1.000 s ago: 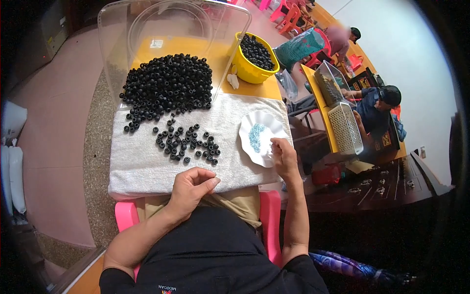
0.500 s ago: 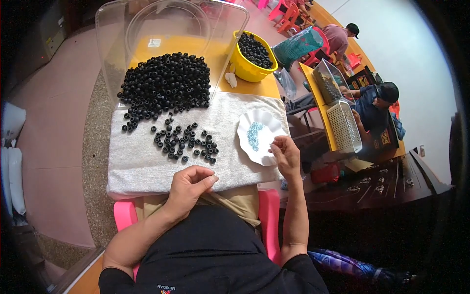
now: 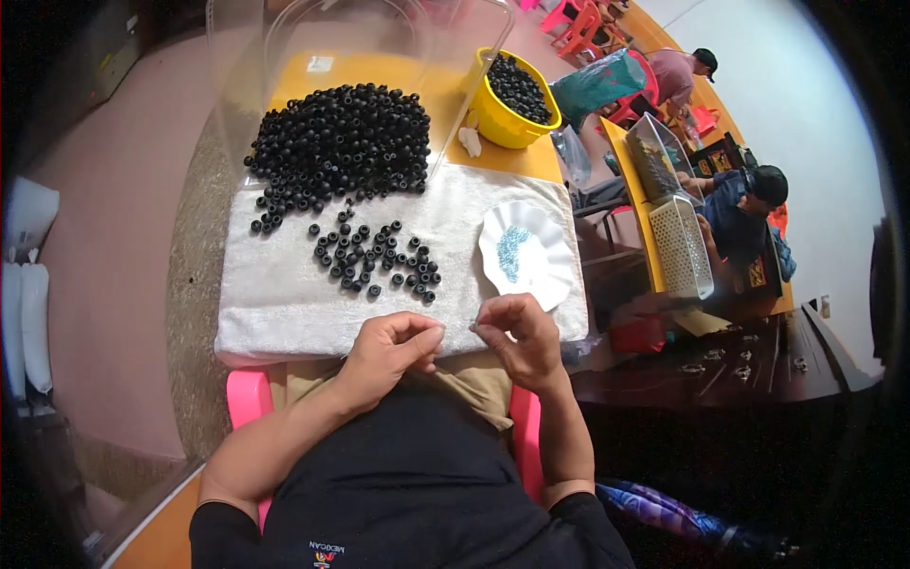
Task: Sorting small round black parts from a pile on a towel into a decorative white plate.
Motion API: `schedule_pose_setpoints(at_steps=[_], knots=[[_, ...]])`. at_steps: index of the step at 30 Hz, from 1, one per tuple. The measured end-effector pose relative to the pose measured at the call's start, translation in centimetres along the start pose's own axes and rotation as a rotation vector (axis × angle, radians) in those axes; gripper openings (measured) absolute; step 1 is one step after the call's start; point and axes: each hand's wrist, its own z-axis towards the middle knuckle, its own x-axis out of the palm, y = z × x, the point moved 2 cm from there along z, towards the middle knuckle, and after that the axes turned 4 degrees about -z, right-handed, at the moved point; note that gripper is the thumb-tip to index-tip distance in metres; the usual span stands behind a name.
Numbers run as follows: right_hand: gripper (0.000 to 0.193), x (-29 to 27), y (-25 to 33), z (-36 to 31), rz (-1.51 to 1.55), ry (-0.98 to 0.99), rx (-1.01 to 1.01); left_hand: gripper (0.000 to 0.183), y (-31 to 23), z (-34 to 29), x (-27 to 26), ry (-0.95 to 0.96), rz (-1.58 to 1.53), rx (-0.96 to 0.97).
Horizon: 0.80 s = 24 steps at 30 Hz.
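My left hand [image 3: 387, 356] is raised over the near edge of the white towel [image 3: 275, 308], thumb and forefinger pinched; I cannot make out what they hold, if anything. Facing it, my right hand [image 3: 523, 343] pinches a tiny speck [image 3: 474, 326], too small to name. A short gap separates the fingertips of the two hands. Just beyond them lie several loose black round beads [image 3: 366, 277] with holes. At the towel's right, a white fluted dish [image 3: 548, 270] holds tiny light-blue pieces [image 3: 512, 254].
A large heap of black beads [image 3: 346, 142] spills from a clear plastic bin [image 3: 462, 114] onto the towel. A yellow tub [image 3: 500, 128] of black beads stands back right. Pink chair arms [image 3: 248, 403] flank me. A co-worker [image 3: 739, 204] sits at another table on the right.
My right hand has left the dish and come leftward and nearer, close to my left hand. The left hand keeps its pinch. The whole view has shifted slightly.
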Motion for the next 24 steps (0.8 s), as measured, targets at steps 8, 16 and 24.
schedule_pose_setpoints(at_steps=[8,16,24], knots=[[0.025,1.3,2.6,0.4,-0.272,0.069,-0.183,0.026,-0.2,-0.3,0.1,0.114,-0.002,-0.13],[0.028,1.8,2.4,0.2,-0.25,0.124,-0.322,0.024,0.0,-0.2,0.1,0.134,0.07,-0.093],[0.033,2.7,1.9,-0.4,-0.428,0.119,-0.279,0.022,0.6,0.0,-0.4,0.045,-0.018,-0.069]])
